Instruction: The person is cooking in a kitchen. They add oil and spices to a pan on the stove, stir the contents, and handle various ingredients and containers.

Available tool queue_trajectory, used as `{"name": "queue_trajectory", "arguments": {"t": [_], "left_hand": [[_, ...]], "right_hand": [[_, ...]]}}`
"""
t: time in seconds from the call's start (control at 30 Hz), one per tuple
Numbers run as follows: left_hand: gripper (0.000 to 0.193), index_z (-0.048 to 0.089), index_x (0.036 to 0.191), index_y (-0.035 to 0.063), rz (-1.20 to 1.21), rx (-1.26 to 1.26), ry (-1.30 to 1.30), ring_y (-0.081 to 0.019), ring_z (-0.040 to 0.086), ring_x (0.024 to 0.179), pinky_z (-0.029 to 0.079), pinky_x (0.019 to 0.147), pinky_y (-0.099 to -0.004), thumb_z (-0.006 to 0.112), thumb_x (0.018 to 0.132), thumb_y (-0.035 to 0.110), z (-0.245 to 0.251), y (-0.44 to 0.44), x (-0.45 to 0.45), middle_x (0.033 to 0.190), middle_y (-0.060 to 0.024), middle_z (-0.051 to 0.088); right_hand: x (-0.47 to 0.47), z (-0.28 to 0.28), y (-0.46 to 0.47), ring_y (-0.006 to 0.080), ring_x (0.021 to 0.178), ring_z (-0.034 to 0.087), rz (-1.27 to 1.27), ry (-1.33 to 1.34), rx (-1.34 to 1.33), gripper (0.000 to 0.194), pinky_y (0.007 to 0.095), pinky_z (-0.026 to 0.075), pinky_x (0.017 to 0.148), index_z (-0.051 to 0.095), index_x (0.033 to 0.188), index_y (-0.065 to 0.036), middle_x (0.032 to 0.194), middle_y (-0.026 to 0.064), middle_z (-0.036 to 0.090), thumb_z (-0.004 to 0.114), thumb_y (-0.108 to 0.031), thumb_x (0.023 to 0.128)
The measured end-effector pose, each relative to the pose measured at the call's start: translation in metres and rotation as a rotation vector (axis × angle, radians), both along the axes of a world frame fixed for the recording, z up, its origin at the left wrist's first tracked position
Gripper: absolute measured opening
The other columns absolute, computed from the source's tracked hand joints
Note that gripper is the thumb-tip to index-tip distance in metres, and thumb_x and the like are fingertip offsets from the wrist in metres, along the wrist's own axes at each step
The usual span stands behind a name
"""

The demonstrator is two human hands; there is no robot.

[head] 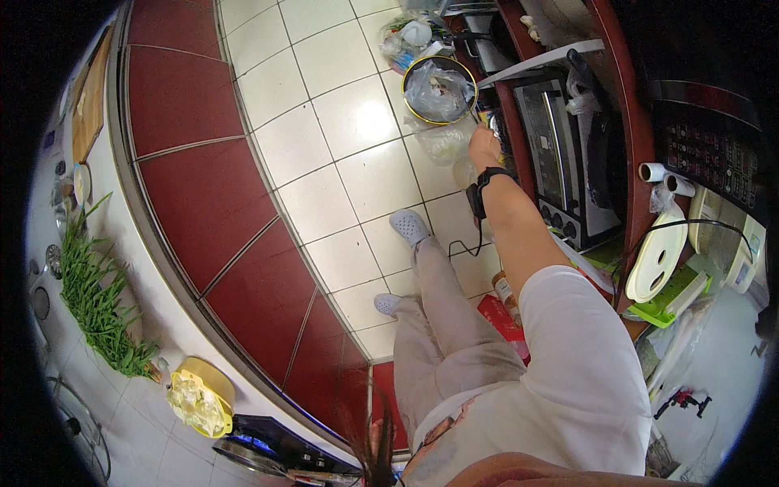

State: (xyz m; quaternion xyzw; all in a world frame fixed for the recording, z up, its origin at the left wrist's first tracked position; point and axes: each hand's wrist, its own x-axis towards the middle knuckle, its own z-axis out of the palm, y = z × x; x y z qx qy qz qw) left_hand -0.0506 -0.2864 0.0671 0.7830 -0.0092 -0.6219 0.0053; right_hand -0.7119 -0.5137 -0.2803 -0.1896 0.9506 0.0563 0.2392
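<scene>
My right hand (pixel 485 146), with a black band on its wrist, reaches out beside a round bin with a yellow rim (pixel 439 123). Its fingers are curled by a thin dark piece near the rim; what they grip is unclear. A clear plastic bag lines the bin and holds some refuse. Another clear plastic bag (pixel 447 143) lies on the floor against the bin. At the bottom, a bit of skin that seems to be my left hand (pixel 378 431) shows behind dark hair, mostly hidden.
A toaster oven (pixel 548 146) stands on a dark red shelf at right, below a microwave (pixel 706 146). Full plastic bags (pixel 414 36) lie beyond the bin. On the left counter are leafy greens (pixel 103 298) and a yellow colander (pixel 210 380). A black cord (pixel 465 251) hangs above the tiles.
</scene>
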Motion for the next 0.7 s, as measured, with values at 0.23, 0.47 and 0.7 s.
{"name": "queue_trajectory", "arguments": {"t": [0.23,0.47,0.7], "left_hand": [[0.032,0.054,0.11,0.0084,0.082,0.029,-0.052,-0.0204,0.061,0.089,0.049,0.079,-0.0349,0.05,0.094,0.036,-0.001,0.013,0.0,0.092,-0.0067,0.064],[0.029,0.054,0.108,0.0065,-0.261,-0.289,-0.027,-0.0187,0.061,0.085,0.049,0.075,-0.0334,0.054,0.093,0.032,-0.008,0.032,0.009,0.091,-0.0068,0.064],[0.028,0.057,0.103,0.008,0.399,-0.426,0.125,-0.0144,0.062,0.077,0.05,0.067,-0.0276,0.051,0.094,0.033,-0.001,0.034,0.01,0.089,-0.0055,0.064]], "right_hand": [[0.009,0.032,-0.006,0.0313,0.095,0.064,0.076,0.038,0.004,0.024,0.0393,0.055,0.077,0.054,0.111,-0.002,0.105,0.0192,0.063,0.047,-0.008,0.089],[0.02,0.04,0.003,0.0347,0.091,0.064,-0.009,0.005,-0.099,0.016,0.0432,0.053,0.077,0.064,0.091,0.0,0.095,0.0205,0.065,0.055,-0.01,0.083],[0.063,0.1,0.074,0.016,0.059,0.053,-0.779,-0.869,-0.878,0.016,0.0317,0.042,0.049,0.061,0.085,-0.01,0.07,0.0042,0.055,0.061,-0.026,0.084]]}}
